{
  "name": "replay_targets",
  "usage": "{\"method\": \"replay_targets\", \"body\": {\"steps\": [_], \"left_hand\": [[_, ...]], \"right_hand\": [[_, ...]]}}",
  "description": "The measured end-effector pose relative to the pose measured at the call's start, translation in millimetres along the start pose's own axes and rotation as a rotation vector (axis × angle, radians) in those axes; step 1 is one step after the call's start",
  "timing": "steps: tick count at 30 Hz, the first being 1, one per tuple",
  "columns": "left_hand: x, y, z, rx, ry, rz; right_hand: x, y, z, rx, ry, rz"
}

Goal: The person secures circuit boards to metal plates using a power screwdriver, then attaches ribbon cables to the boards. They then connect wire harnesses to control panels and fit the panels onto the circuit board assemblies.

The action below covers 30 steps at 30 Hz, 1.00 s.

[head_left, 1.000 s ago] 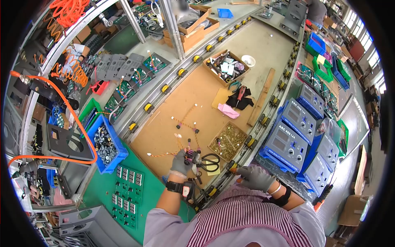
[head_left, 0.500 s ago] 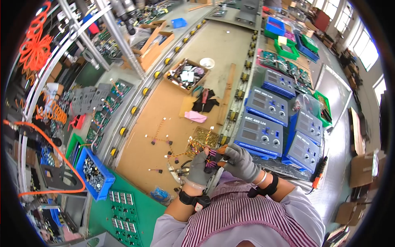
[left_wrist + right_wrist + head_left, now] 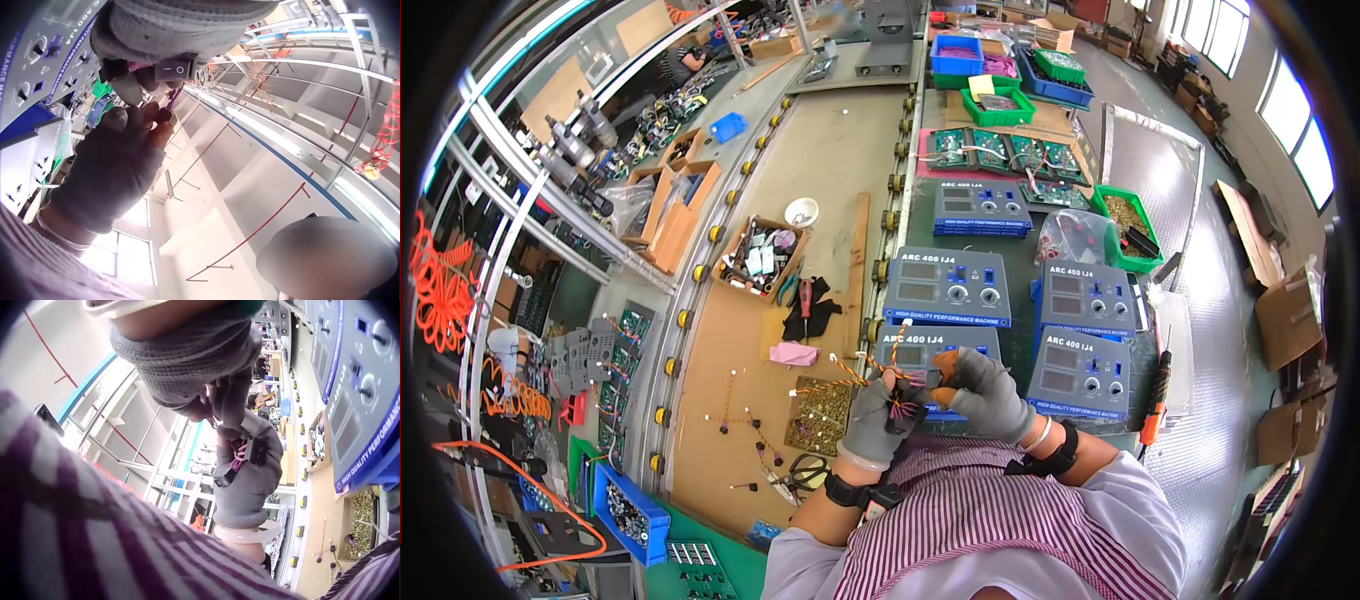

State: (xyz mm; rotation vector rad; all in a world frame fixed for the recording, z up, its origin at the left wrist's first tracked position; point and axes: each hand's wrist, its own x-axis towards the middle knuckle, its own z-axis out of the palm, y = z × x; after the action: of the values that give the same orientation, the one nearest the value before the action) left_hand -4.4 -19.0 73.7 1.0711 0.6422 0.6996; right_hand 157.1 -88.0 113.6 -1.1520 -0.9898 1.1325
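My gloved left hand (image 3: 870,425) grips a bunch of black rocker switches (image 3: 902,408) close to my body. Twisted yellow and dark wires (image 3: 850,372) with white plugs stick out beyond the fingers. One switch (image 3: 173,70) shows its rocker face in the left wrist view, and purple leads run from the switches. My gloved right hand (image 3: 995,400), its bare fingertips out of the glove, meets the bunch from the right. Thumb and forefinger pinch a purple wire there; a small dark end (image 3: 164,115) shows at the fingertips.
Blue-framed control panels (image 3: 945,280) stand right in front of and beside my hands. On the board at left lie loose wired switches (image 3: 725,426), a tray of brass-coloured bits (image 3: 791,412) and scissors. Farther up are a screwdriver (image 3: 805,300), pink cloth (image 3: 794,354) and a cardboard parts box (image 3: 738,288).
My left hand has lifted the switch bunch from the board and carried it toward my right. My right hand has come over to it and pinches a wire. The head view has turned right.
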Motion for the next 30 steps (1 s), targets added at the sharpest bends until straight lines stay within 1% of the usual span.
{"method": "replay_targets", "body": {"steps": [1, 2, 3, 5, 6, 9, 12, 13, 15, 16, 18, 19, 20, 21, 23, 24, 25, 27, 30], "left_hand": [[9.0, 1.1, 8.5, -0.169, 0.031, -0.071], [17.8, 2.0, 16.8, -0.338, 0.065, -0.143], [25.6, 2.1, 24.0, -0.509, 0.102, -0.214], [38.1, 1.4, 33.5, -0.502, 0.116, -0.23], [44.0, 0.8, 37.4, -0.498, 0.123, -0.237], [54.7, 3.4, 55.5, -0.522, 0.162, -0.243], [63.4, -10.4, 48.9, -0.395, 0.172, -0.323], [66.1, -10.7, 48.8, -0.405, 0.161, -0.329], [73.5, -10.0, 46.5, -0.418, 0.127, -0.34], [76.6, -10.3, 42.1, -0.13, 0.061, -0.236], [82.3, -12.2, 34.1, 0.426, -0.087, -0.011], [86.3, -11.9, 35.0, 0.159, -0.054, -0.122], [92.6, -9.4, 38.3, -0.107, -0.023, -0.232], [97.2, -6.6, 39.8, -0.371, 0.009, -0.344], [102.6, -2.5, 36.8, -0.359, 0.046, -0.408], [105.6, -1.6, 34.9, -0.356, 0.066, -0.438], [108.0, -5.9, 28.4, -0.375, 0.08, -0.4], [111.0, -18.2, 8.9, -0.407, 0.111, -0.328], [116.8, -13.4, -11.0, -0.393, 0.194, -0.275]], "right_hand": [[4.1, -2.1, -9.2, 0.22, 0.009, 0.074], [8.4, -1.0, -26.1, 0.088, -0.081, 0.07], [13.0, 1.7, -38.3, 0.016, -0.116, 0.006], [22.2, 6.3, -58.7, -0.126, -0.192, -0.118], [26.5, 6.9, -67.1, -0.316, -0.151, -0.182], [41.2, 8.0, -83.9, -0.84, -0.082, -0.533], [50.2, 0.7, -90.4, -0.885, -0.069, -0.594], [53.4, -0.3, -92.6, -0.899, -0.059, -0.621], [59.9, 0.9, -95.4, -0.809, -0.113, -0.611], [61.5, 2.2, -95.3, -0.764, -0.133, -0.602], [59.9, 12.9, -98.1, -0.848, -0.163, -0.632], [58.3, 18.0, -99.3, -0.894, -0.182, -0.647], [56.3, 20.7, -98.4, -0.931, -0.127, -0.656], [56.1, 17.8, -98.9, -0.895, -0.064, -0.622], [57.0, 5.2, -101.4, -0.822, 0.058, -0.557], [60.2, -5.6, -104.6, -0.78, 0.161, -0.573], [60.6, -6.6, -111.2, -0.832, 0.316, -0.582], [60.5, -4.1, -125.8, -0.847, 0.446, -0.529], [58.6, 16.4, -143.5, -0.936, 0.455, -0.496]]}}
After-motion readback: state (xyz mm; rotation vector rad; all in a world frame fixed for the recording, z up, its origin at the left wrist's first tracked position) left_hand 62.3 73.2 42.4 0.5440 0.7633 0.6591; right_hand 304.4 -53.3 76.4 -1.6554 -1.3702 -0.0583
